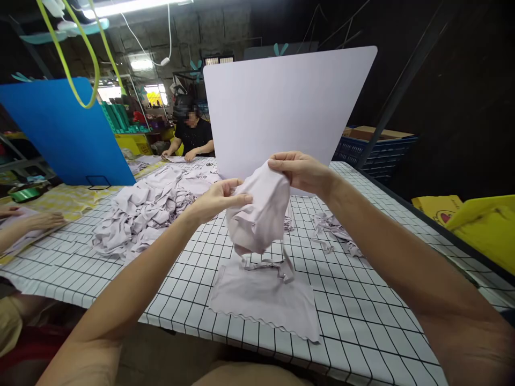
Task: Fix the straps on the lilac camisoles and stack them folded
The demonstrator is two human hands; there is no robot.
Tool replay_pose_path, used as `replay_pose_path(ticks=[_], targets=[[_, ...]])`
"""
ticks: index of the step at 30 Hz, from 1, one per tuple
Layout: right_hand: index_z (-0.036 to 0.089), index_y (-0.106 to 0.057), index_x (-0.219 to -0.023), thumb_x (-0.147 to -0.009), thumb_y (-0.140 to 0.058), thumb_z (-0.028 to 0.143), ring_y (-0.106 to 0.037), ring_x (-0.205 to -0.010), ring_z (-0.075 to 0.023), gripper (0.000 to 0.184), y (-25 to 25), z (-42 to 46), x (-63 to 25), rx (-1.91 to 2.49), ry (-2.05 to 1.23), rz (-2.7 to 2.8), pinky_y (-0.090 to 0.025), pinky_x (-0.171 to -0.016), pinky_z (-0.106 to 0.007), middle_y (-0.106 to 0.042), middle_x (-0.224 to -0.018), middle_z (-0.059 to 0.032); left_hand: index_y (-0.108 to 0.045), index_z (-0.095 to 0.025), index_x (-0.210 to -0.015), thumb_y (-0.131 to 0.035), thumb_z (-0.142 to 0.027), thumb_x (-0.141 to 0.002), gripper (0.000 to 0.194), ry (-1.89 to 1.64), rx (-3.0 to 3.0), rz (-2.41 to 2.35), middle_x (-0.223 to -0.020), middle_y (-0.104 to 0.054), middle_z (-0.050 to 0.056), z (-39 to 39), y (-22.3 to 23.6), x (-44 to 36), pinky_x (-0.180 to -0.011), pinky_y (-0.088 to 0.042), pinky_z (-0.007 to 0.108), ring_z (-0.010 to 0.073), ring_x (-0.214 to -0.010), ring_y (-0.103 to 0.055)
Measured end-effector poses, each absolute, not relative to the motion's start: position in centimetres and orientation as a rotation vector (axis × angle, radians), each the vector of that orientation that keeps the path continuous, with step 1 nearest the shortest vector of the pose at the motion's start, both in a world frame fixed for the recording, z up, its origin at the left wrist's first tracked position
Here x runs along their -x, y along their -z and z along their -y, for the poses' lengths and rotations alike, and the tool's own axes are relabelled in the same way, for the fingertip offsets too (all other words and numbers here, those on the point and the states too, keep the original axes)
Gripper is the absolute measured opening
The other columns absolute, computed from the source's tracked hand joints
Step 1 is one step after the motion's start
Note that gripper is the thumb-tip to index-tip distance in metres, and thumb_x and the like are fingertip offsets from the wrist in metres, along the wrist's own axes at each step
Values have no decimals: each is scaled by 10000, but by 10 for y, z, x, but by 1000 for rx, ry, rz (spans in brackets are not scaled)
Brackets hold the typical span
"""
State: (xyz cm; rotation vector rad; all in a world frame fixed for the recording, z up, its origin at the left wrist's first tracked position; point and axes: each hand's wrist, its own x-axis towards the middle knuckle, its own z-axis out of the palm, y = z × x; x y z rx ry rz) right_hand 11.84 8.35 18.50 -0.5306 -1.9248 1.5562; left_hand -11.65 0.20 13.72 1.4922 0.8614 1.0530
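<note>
Our right arm (386, 252) is crossing the lower right; mid-frame, our right hand (300, 169) is pinching the pale cloth (259, 214) by its top, our left hand (219, 201) pinching its left side above flat fabric (265, 303).

Wall (140, 35): grey, rough
Right side: near black
Light tube (137, 6): lit overhead
Windows (155, 95): bright, at back
Table (354, 300): white cloth, black grid
</note>
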Motion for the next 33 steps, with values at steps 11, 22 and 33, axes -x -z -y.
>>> replay_pose_path(ticks=[11, 22, 33], targets=[[186, -671, -688, -741, -843, 425, -492, -654, -123, 299, -200, -94, -167, 651, -1329, 1825, -405, -565, -278, -566, -695, -18, -705, -176, -736, -807, -475, -744, 316, -1065, -1679, -1135, -645, -612, 11, 1, -141, 159, -462, -329, 212, 97, -529, -496], [198, -763, -730, -703, -854, 502, -556, -668, -117, 318, -174, -97, -184, 725, -1234, 1962, -435, -602, -279, -657, -712, -19, -735, -200, -667, -833, -370, -686, 198, -1365, -2116, -1477, -710, -647, 24, -7, -122, 168, -664, -405, 271, 168, -688, -526], [211, -692, -700, -632, -909, 477, -524, -647, -121, 350, -190, -90, -197, 708, -1273, 1717, -468, -567, -267, -606, -704, -10, -770, -170, -774, -854, -456, -701, 307, -1272, -1715, -1184, -766, -713, 46, 12, -169, 183, -632, -458, 236, 140, -689, -594]])
